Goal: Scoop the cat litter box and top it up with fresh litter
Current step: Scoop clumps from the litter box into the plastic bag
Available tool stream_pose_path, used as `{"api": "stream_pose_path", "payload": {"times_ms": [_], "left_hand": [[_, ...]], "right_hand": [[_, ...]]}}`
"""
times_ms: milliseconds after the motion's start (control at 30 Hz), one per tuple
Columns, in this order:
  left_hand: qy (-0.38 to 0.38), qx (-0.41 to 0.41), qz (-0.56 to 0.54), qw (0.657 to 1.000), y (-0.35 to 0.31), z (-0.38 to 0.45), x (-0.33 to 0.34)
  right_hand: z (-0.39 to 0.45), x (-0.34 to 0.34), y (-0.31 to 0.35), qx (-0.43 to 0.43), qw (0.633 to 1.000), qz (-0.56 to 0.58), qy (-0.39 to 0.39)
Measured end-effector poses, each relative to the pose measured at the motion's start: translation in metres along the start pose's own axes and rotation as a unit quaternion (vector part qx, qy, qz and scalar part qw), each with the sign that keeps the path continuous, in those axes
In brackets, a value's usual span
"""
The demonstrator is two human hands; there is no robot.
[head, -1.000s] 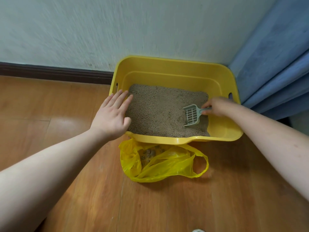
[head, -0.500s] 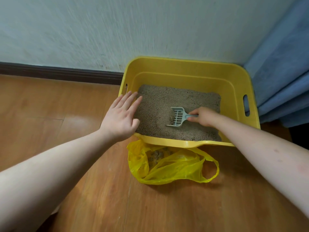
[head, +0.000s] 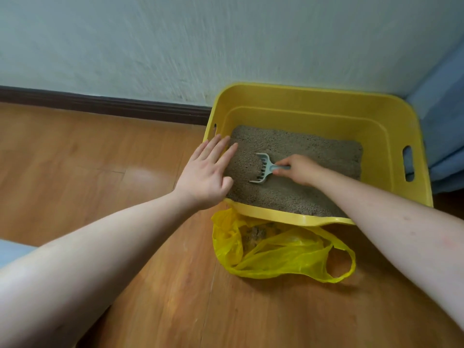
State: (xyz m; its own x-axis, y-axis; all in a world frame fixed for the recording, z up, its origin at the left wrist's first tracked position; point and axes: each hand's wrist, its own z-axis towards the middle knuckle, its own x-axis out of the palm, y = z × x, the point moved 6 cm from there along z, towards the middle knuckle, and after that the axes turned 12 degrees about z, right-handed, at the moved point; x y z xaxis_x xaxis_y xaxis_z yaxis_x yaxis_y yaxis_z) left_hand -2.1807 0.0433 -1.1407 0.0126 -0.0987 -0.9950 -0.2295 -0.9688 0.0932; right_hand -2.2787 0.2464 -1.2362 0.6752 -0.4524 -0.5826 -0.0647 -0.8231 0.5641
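Against the far wall, on a wooden floor (head: pixel 100 187), sat a yellow litter box (head: pixel 311 101) holding gray-brown litter (head: pixel 288 192). Just beside its near rim lay a yellow plastic bag (head: pixel 276 254), mouth open, likely to catch waste. At the box's left edge the left hand (head: pixel 204 175) rested flat with fingers straight, apparently steadying it. Mid-litter, the right hand (head: pixel 301 169) gripped a gray slotted scoop (head: pixel 262 168).
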Motion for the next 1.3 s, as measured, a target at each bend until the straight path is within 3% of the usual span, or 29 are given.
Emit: {"api": "stream_pose_path", "payload": {"times_ms": [533, 1100, 1300], "left_hand": [[0.0, -0.004, -0.003, 1.0, 0.002, 0.0, 0.0], [-0.01, 0.002, -0.016, 1.0, 0.003, -0.001, 0.0], [-0.008, 0.001, -0.013, 1.0, 0.003, 0.0, 0.002]], "right_hand": [[0.003, 0.003, 0.007, -0.039, 0.992, 0.113, 0.04], [-0.049, -0.033, -0.022, -0.038, 0.971, 0.236, 0.006], [-0.068, -0.044, -0.023, -0.041, 0.976, 0.212, -0.002]]}}
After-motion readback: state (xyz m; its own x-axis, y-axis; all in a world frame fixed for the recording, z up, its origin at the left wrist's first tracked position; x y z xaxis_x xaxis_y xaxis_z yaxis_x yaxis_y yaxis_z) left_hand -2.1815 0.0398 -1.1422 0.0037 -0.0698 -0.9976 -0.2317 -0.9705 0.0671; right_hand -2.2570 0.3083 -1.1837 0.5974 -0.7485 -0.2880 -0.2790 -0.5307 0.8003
